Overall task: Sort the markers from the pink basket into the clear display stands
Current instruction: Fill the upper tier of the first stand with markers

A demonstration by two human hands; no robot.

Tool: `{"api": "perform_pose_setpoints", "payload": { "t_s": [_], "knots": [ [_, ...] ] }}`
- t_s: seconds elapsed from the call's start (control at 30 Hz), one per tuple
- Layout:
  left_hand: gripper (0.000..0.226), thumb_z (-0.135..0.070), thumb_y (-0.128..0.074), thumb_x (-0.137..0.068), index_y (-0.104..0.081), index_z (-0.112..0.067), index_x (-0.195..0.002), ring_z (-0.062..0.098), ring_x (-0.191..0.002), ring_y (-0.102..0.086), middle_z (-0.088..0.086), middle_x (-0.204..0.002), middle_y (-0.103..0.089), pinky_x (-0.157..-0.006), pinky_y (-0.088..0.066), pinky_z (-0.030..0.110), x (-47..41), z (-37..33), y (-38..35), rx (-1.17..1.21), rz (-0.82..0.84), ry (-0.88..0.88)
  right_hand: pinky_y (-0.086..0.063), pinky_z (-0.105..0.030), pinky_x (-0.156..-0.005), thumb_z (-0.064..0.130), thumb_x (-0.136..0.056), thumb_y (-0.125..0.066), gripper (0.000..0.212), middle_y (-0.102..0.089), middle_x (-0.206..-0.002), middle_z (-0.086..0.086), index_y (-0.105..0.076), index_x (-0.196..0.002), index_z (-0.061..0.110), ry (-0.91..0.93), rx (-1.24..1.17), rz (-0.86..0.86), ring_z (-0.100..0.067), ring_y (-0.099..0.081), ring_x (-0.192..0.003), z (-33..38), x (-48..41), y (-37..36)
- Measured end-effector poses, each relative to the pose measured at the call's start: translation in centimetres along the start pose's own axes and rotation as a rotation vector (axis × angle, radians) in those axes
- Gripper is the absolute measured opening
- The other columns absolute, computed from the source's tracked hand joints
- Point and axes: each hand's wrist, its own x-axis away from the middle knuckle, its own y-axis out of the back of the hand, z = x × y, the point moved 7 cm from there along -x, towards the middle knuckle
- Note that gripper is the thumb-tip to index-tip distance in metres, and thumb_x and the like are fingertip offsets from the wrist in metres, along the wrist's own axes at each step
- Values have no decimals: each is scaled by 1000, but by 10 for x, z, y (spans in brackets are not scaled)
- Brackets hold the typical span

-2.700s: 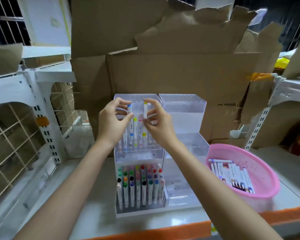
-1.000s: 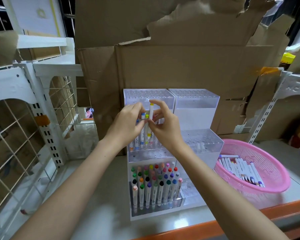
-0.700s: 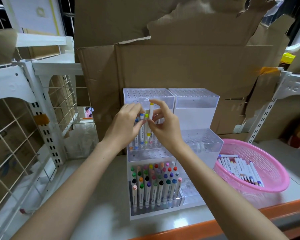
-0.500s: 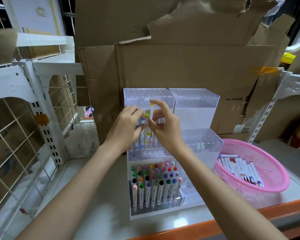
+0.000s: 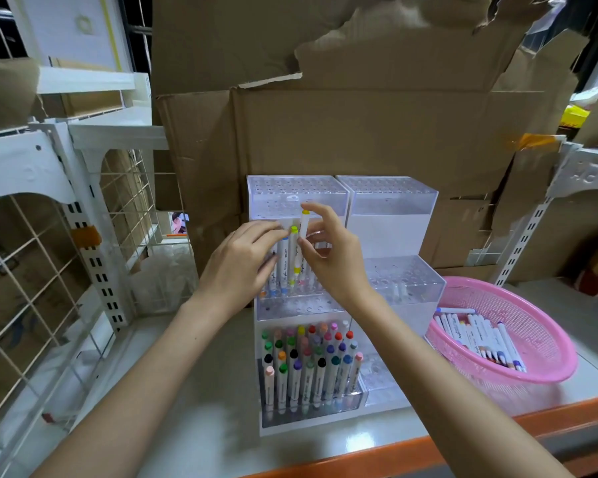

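1. The left hand (image 5: 242, 267) covers most markers (image 5: 285, 257) on the left display stand's (image 5: 290, 188) middle tier; whether it grips any cannot be told.
2. The right hand (image 5: 332, 257) hides the lower barrel of the yellow-capped marker (image 5: 305, 224) in its grip.
3. Print on the stand's marker barrels is too small to read.
4. Right of the stand, the pink basket's (image 5: 546, 339) loose markers (image 5: 477, 336) overlap, uncountable.

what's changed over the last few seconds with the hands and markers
The left hand eased its blue-capped white marker down into the middle tier of the left clear display stand. The right hand still pinches the yellow-capped white marker upright above it. Pink plastic basket and the front-row markers stayed put.
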Motion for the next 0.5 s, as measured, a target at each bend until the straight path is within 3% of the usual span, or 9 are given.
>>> {"api": "perform_pose_setpoints", "payload": {
  "t_s": [0.13,0.37,0.5],
  "knots": [
    [52,-1,-69,-79,-58,-10,-129,22,-120,-54,6,-128,-59,-99,-43,32,6,-1,0,-59,66,-32,-57,-27,-72,3,-88,-65,45,-63,-87,-3,-52,-126,24,6,15,24,-16,-64,-77,-1,2,-5],
    [57,-6,-70,-78,-53,-14,-132,21,-123,-51,4,-132,-55,-100,-43,35,6,-1,1,-100,121,-24,-56,-24,-68,5,-87,-66,44,-62,-86,-2,-52,-125,22,-11,35,61,-16,-65,-72,1,0,-5],
    [61,-11,-69,-79,-49,-16,-136,20,-125,-48,1,-135,-52,-100,-43,36,6,0,2,-114,149,-30,-56,-32,-70,5,-84,-69,39,-56,-78,4,-53,-118,18,16,162,110,-12,-61,-64,-1,0,-10]
  ]
}}
